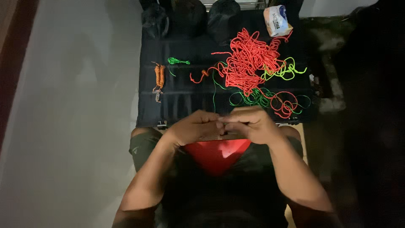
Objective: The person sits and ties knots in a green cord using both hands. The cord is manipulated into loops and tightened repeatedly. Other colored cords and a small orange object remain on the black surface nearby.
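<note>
1. Two finished pieces lie on the black bench (pixel 181 110): an orange braided bundle (pixel 159 77) and a small green knot (pixel 177 61), both left of the red cord tangle (pixel 249 61).
2. Much loose cord is left: that tangle, plus yellow-green cord (pixel 287 69) and green loops (pixel 249 99) beside and below it.
3. My left hand (pixel 194 126) and right hand (pixel 253 124) meet below the tangle, fingertips pinched together; a thin green strand (pixel 214 90) runs toward them, but I cannot tell whether they hold it.

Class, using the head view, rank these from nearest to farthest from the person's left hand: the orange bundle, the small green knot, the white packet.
1. Orange bundle: up and left of the left hand, on the black table's left part.
2. Green knot: farther up, just right of the bundle.
3. White packet: far top right corner.
</note>
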